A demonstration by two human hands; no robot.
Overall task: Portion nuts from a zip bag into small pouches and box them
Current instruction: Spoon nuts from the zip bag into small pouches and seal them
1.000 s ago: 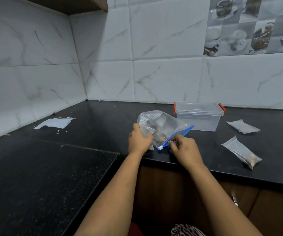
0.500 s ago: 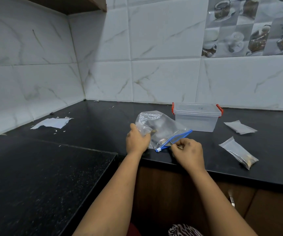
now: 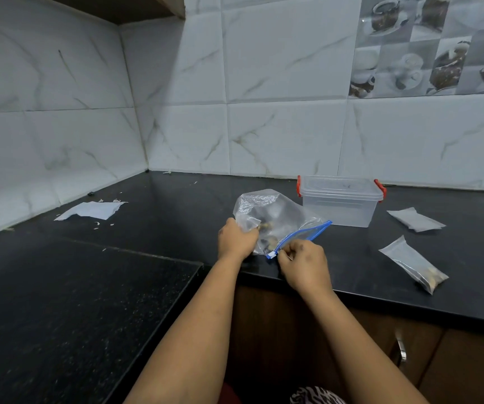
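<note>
Zip bag [image 3: 278,220] lies on the desk [image 3: 162,217] directly between my two hands, its body bunched up and back, the blue zip strip [image 3: 302,236] running from my right hand up and away to the right.

Left hand [image 3: 236,239] — fingers curled round a gathered fold at the bag's near left side. I read this as an anchor: it keeps the film from sliding while the other hand works the closure.

Right hand [image 3: 302,262] — clenched, thumb and fingertips pinching at the near end of the zip strip, by the white slider tab. Whether the seal is being run open or shut I cannot tell from this view.

Nuts [image 3: 265,228] — a small cluster shows through the film just right of my left hand, low in the bag. Holding the bag tilted with the mouth raised would keep them from spilling.

Right of my right hand, near the desk edge: one small pouch [image 3: 414,265] lying flat, nuts settled at its near end — filled, I judge. A second pouch [image 3: 414,219] lies further back; contents unclear.

Clear box [image 3: 340,202] with red clips stands beyond my right hand, just behind the bag, lid on. Neither pouch is boxed yet.

Far off my left hand: a torn paper scrap [image 3: 92,210].
</note>
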